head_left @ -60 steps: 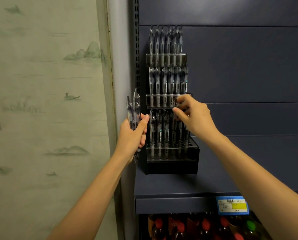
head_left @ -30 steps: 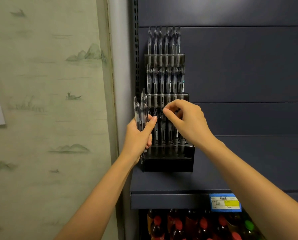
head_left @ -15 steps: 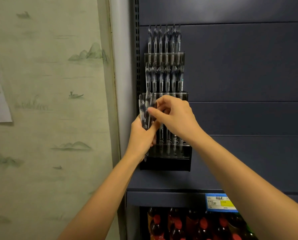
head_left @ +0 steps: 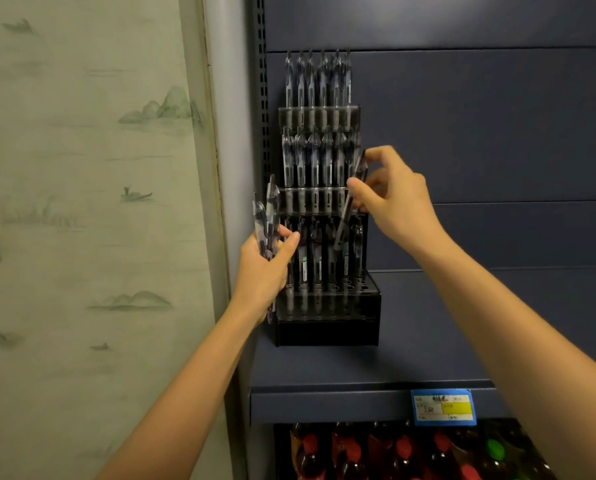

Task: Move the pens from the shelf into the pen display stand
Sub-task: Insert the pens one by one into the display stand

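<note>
A black tiered pen display stand [head_left: 327, 329] stands on a dark blue shelf [head_left: 358, 372], its rows holding several upright clear pens. My left hand [head_left: 263, 271] grips a small bundle of clear pens [head_left: 267, 216] just left of the stand. My right hand [head_left: 393, 199] pinches a single pen [head_left: 350, 206] between thumb and fingers, tilted, in front of the stand's right side. Its lower tip points down toward the lowest tier.
A steel upright with slots [head_left: 260, 98] runs beside the stand, with a green patterned wall [head_left: 88, 202] to its left. A blue and yellow price tag [head_left: 443, 407] hangs on the shelf edge. Bottles with red caps [head_left: 376, 452] fill the shelf below.
My right hand took one pen from the bundle in my left hand and carried it right to the stand's right side. The left hand stayed beside the stand.
</note>
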Available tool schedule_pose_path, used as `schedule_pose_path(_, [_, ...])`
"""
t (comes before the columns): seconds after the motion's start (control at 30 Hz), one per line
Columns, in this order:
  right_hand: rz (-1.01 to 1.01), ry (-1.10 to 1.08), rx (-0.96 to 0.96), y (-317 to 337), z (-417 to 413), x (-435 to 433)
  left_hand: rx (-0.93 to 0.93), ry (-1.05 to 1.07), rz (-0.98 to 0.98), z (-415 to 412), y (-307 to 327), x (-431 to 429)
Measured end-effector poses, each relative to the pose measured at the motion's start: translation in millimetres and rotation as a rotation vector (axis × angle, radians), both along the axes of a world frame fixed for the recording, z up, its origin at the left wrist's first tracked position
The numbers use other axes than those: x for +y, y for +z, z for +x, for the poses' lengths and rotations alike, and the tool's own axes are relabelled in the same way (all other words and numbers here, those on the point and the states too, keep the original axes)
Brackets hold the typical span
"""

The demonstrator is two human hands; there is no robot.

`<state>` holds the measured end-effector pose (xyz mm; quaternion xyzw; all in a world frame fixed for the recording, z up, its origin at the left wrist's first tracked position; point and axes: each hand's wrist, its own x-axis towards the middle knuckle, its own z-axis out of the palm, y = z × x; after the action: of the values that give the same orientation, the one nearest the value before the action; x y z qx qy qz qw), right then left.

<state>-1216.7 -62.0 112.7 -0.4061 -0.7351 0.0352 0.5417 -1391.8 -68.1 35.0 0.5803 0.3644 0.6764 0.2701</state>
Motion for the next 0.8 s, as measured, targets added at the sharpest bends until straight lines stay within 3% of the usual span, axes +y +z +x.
schedule_pose_path(0.8, [-0.113, -0.14, -0.233, -59, -4, 15, -0.025, -0.028, -0.004, -3, 2, -5])
